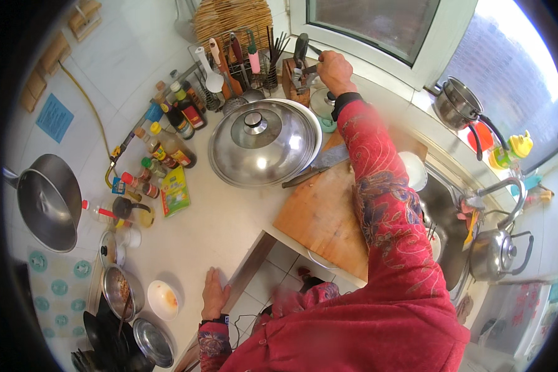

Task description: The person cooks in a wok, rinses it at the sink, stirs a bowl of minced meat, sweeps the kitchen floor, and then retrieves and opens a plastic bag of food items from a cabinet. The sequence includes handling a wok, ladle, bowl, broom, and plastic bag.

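Observation:
My right hand (335,69) reaches far across the counter to the wooden knife block (290,78) by the window. Its fingers are curled around a dark handle (310,69); how much of it is inside the block is hard to see. Another black handle (301,45) stands up from the block. My left hand (214,292) rests palm down on the counter's edge, holding nothing. Below my right arm a cleaver (326,159) lies across the far end of the wooden cutting board (318,211). A large steel wok lid (260,151) covers a white basin (317,125) to its left.
Seasoning bottles (186,111) and a green packet (176,191) line the left wall. A white bowl (162,297) and a steel bowl of food (118,288) stand near my left hand. To the right are the sink (446,223), a kettle (488,255) and a saucepan (458,104).

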{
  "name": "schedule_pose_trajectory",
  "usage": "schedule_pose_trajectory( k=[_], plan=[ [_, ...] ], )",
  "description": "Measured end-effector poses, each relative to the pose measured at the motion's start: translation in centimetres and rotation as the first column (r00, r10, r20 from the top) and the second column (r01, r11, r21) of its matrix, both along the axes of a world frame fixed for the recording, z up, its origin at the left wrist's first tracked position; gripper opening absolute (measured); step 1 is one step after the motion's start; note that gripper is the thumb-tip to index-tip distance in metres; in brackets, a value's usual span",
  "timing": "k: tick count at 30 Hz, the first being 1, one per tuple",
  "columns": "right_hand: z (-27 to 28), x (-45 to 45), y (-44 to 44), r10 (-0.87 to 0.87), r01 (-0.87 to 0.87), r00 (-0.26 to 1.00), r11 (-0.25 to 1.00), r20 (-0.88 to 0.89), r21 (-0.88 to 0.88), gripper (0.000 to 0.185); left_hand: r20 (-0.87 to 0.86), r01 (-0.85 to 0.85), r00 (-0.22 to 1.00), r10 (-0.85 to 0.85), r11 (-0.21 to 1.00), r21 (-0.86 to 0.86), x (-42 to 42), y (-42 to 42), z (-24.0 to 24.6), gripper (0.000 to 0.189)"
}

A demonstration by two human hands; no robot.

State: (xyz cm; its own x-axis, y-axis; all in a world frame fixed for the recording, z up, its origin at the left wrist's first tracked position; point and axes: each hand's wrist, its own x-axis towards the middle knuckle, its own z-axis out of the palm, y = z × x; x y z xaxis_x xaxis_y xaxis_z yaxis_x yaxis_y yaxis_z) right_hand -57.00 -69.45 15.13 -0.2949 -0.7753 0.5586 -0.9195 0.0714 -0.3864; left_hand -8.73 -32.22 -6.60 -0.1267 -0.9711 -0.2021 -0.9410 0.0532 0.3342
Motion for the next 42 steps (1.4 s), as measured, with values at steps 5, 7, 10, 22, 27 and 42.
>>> schedule_pose_trajectory(
  k=[5,7,10,22,27,42],
  plan=[
    [-0.9,0.2,-1.6,-0.043,0.045,0.998,0.998,-0.045,0.049,0.016,-0.008,-0.043,0.999,0.044,0.999,0.015,-0.4,0.1,0.1,0.066],
    [-1.0,0.2,-1.9,-0.027,0.015,0.990,0.996,-0.141,-0.084,0.012,-0.003,-0.060,0.998,0.060,0.998,0.023,-0.6,0.0,0.2,0.067],
    [-0.8,0.2,-2.2,-0.002,-0.006,0.989,0.999,-0.151,-0.048,0.011,0.005,-0.062,0.998,0.062,0.997,0.035,-0.8,-0.3,0.5,0.067],
    [1.1,1.6,-2.7,0.057,-0.025,0.983,0.984,-0.176,0.178,0.016,-0.031,-0.012,0.999,0.009,0.994,-0.105,0.1,0.4,-0.9,0.067],
    [-1.2,1.7,-3.9,-0.002,0.019,0.989,0.993,-0.149,0.113,0.022,-0.081,-0.007,0.997,0.006,1.000,-0.016,0.0,-0.4,-0.8,0.065],
    [9.4,1.3,17.9,0.480,-0.375,0.848,0.842,0.224,-0.388,0.027,-0.024,0.049,0.998,-0.050,0.998,-0.048,0.6,-0.5,-0.8,0.065]
  ],
)
